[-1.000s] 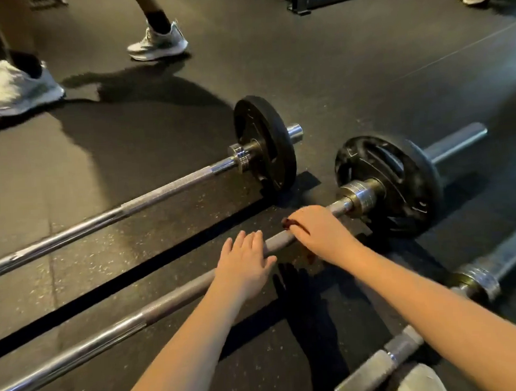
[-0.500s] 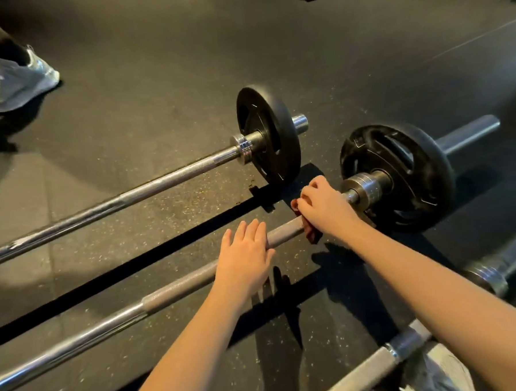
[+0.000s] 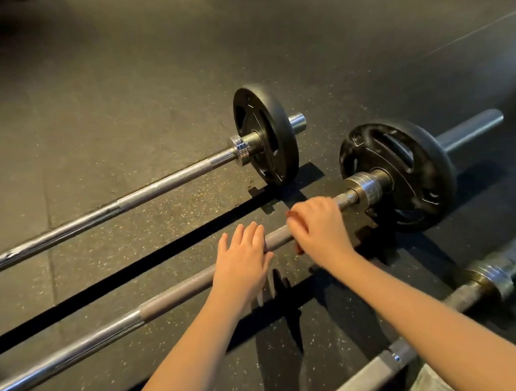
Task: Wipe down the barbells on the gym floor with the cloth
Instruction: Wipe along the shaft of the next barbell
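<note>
On the dark speckled gym floor [image 3: 125, 91] before us lie three barbells, side by side, running from lower left to upper right. Our right grip [image 3: 318, 225] is curled over the shaft of the middle barbell [image 3: 178, 289], just short of its steel collar [image 3: 367, 186]. Its fingers are wrapped round a dark red cloth [image 3: 290, 214] and hold it against the bar. Only small edges of the cloth show, at the fingertips and under the heel of the hand.

Our left grip [image 3: 242, 262] lies just beside it on the same shaft, fingers straight and together, resting flat on the knurled section and clasping nothing.

The middle barbell's shaft is dull grey where it is knurled and turns to brighter, smooth steel toward the lower left. A black plate [image 3: 399, 173] with cut-out handles stands on its sleeve beyond the collar, and the bare sleeve end pokes out past it.

The far barbell [image 3: 160, 188] has a shinier shaft, a ringed collar and a black plate of its own, and lies well apart from our hands. The near barbell [image 3: 465, 292] crosses the lower right corner under our right forearm, its collar tarnished and its shaft rough grey.
</note>
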